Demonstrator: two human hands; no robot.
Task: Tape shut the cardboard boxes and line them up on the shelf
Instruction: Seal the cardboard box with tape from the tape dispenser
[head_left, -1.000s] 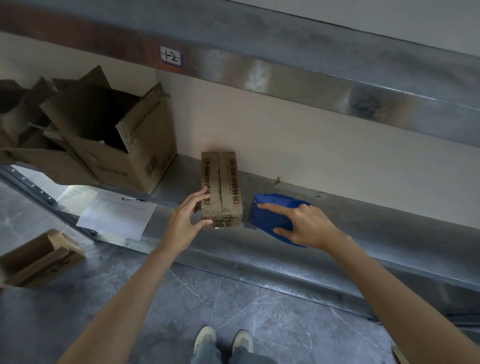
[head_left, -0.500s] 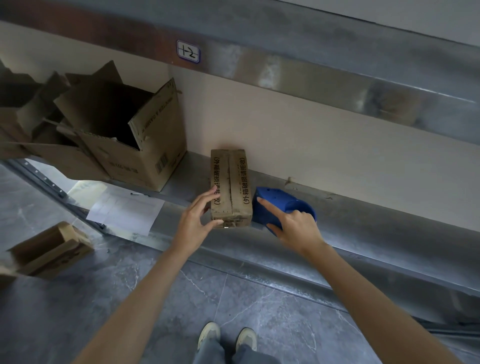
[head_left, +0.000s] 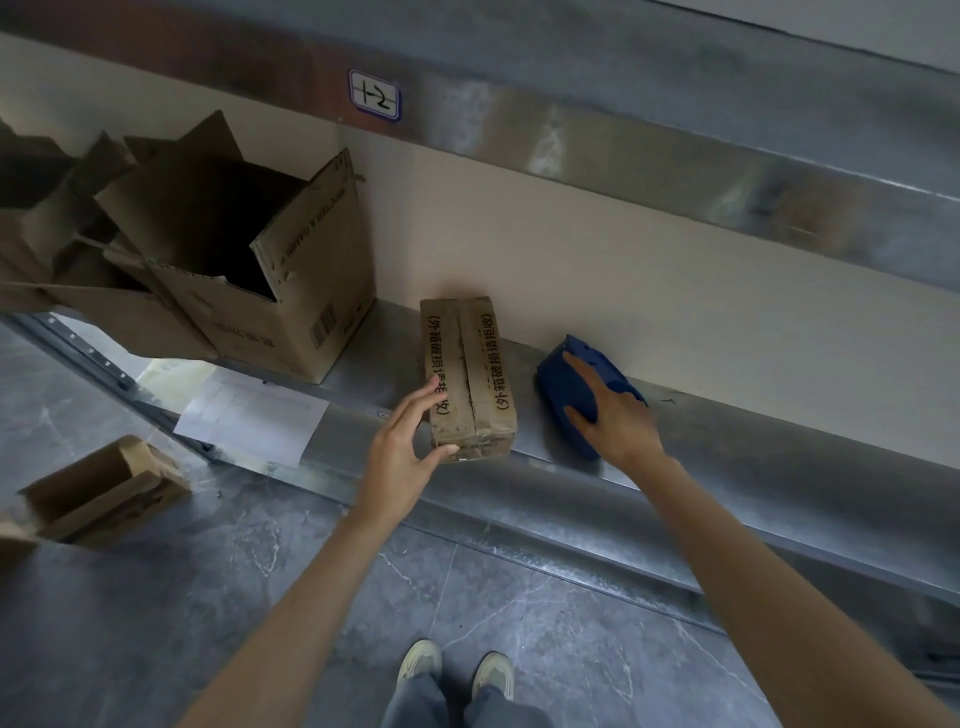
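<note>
One box (head_left: 467, 374) right of, touching left grip (head_left: 402, 449)

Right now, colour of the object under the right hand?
The object is solid blue; head view shows it best.
</note>
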